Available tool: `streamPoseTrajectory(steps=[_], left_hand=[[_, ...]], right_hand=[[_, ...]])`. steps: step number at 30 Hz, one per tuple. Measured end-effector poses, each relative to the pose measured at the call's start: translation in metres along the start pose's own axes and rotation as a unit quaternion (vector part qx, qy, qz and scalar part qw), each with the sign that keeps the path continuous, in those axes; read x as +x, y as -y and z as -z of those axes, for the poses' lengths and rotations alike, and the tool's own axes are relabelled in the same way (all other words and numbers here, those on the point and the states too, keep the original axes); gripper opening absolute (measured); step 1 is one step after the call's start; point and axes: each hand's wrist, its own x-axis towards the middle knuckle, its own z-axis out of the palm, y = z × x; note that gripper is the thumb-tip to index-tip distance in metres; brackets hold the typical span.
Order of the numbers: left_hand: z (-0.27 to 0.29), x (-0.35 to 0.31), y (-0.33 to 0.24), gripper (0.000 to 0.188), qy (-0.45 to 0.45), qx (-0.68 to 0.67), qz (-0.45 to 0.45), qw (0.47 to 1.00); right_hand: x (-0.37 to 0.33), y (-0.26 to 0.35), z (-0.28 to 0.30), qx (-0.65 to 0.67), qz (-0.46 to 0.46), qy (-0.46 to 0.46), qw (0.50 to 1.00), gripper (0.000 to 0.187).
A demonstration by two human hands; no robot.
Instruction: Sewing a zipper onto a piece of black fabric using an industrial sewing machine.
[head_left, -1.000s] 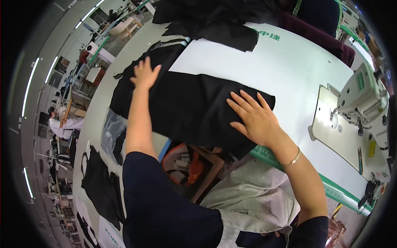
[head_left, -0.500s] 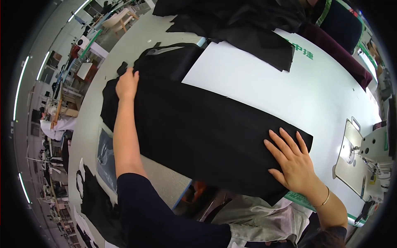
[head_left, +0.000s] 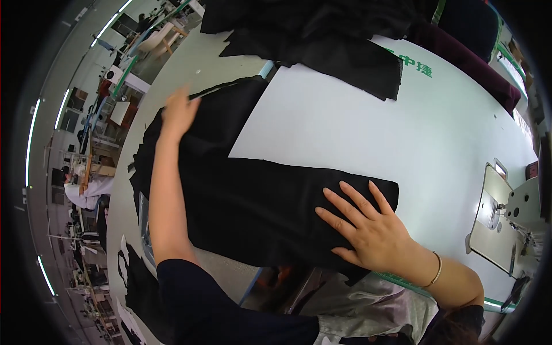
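Observation:
A large piece of black fabric (head_left: 247, 195) lies across the table in front of me, its near edge hanging over the table's front. My right hand (head_left: 374, 233) rests flat on its right end, fingers spread. At the fabric's far left edge is my left hand (head_left: 179, 115); motion smears its fingertips, so whether they grip the cloth cannot be made out. The upper left part of the fabric reaches to a white table surface (head_left: 322, 126) and has a slightly uneven edge.
More black fabric (head_left: 316, 57) is heaped at the back. A sewing machine (head_left: 497, 213) stands at the right. Black cut pieces (head_left: 141, 287) lie at the lower left, and a dark red cloth (head_left: 466, 72) hangs at the far right. Grey cloth (head_left: 368, 305) covers my lap.
The fabric's right end has shifted left with my right hand, and its upper left part now lies flatter and wider. My left hand has stayed near the far left edge, now blurred.

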Motion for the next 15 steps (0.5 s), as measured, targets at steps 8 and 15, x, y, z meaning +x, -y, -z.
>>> streamPoseTrajectory(steps=[8, 15], left_hand=[[-0.007, -0.03, -0.095, 0.046, -0.03, -0.078, -0.128, 0.988], [0.033, -0.011, -0.067, 0.04, -0.284, -0.283, 0.008, 0.916]], right_hand=[[-0.003, 0.003, -0.003, 0.014, 0.007, -0.023, 1.0, 0.068], [-0.009, -0.004, -0.008, 0.022, 0.0, -0.045, 0.999, 0.066]])
